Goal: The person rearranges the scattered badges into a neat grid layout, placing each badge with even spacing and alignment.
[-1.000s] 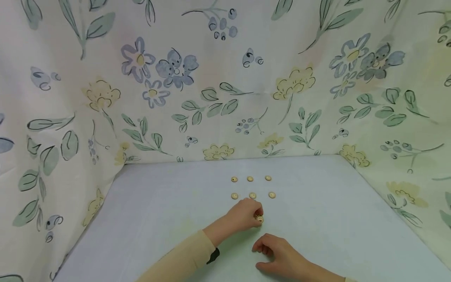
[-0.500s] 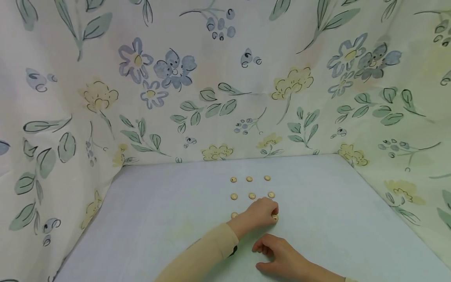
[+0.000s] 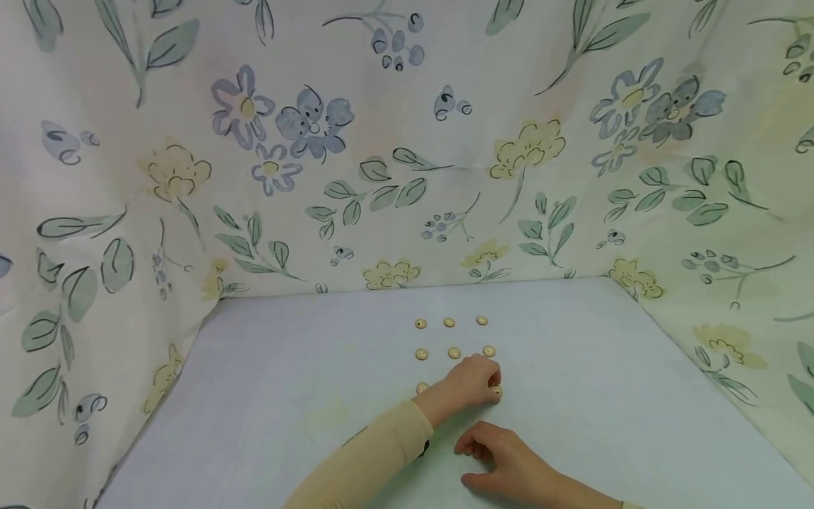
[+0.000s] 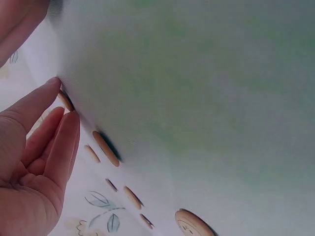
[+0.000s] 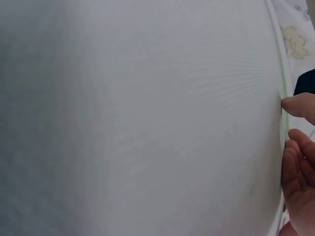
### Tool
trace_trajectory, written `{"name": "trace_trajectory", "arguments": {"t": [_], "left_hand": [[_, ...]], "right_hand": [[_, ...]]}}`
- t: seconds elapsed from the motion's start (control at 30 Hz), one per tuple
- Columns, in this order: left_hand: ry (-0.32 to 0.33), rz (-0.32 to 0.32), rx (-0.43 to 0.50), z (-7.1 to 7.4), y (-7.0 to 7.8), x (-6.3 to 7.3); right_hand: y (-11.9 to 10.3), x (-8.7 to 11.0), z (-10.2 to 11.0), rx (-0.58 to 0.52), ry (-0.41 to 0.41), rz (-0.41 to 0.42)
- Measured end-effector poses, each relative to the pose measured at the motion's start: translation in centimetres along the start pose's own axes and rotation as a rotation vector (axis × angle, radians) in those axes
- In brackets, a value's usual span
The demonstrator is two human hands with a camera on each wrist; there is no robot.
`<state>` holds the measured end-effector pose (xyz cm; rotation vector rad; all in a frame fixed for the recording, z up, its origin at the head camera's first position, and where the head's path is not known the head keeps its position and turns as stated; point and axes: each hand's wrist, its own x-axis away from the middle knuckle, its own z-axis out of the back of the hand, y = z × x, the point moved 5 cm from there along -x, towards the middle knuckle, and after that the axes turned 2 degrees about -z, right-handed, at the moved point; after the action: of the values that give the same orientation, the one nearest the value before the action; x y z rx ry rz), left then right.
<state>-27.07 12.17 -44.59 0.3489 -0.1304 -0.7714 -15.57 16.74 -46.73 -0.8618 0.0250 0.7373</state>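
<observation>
Small round wooden buttons lie in rows on the white table. My left hand (image 3: 467, 382) pinches a button (image 3: 496, 391) at the right end of the nearest row. In the left wrist view, that button (image 4: 66, 101) sits edge-on between thumb and fingertips, down at the tabletop. Another button (image 4: 106, 147) of this row is hidden by the hand in the head view, while the row's left button (image 3: 422, 388) shows beside the wrist. My right hand (image 3: 502, 459) rests nearer the front, fingers loosely curved and thumb apart, holding nothing.
Beyond the left hand, further buttons form a middle row, including a button (image 3: 454, 353), and a far row, including a button (image 3: 449, 322). A floral curtain (image 3: 394, 212) borders the white table (image 3: 286, 396) at the back and both sides.
My left hand has moved right along the nearest row with a button, uncovering the row's left button, and has barely shifted in the last half second. The right hand stays put.
</observation>
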Motion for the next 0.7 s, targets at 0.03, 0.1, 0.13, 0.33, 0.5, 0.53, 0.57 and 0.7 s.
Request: {"name": "trace_trajectory", "arguments": {"t": [0.03,0.1,0.13,0.33,0.5,0.53,0.57,0.7], "left_hand": [[0.001,0.004,0.001,0.0,0.0,0.0],[0.003,0.010,0.006,0.0,-0.1,0.0],[0.005,0.013,0.008,0.0,-0.1,0.0],[0.035,-0.005,0.001,0.0,0.0,0.4],[0.090,-0.052,-0.096,0.4,0.5,1.1],[0.108,-0.054,-0.105,0.5,0.5,1.3],[0.125,-0.050,-0.107,0.7,0.5,1.5],[0.198,-0.019,-0.068,2.2,-0.1,3.0]], "right_hand": [[0.0,0.0,0.0,0.000,0.000,-0.001],[0.0,-0.1,0.0,-0.003,-0.004,-0.004],[0.1,-0.1,0.0,-0.006,-0.007,-0.007],[0.4,-0.2,0.0,-0.008,-0.014,-0.016],[0.4,-0.2,0.2,0.009,-0.019,-0.001],[0.3,-0.3,0.3,0.010,-0.025,-0.002],[0.3,-0.4,0.4,0.015,-0.028,0.002],[0.0,-0.9,1.2,0.060,-0.013,0.043]]}}
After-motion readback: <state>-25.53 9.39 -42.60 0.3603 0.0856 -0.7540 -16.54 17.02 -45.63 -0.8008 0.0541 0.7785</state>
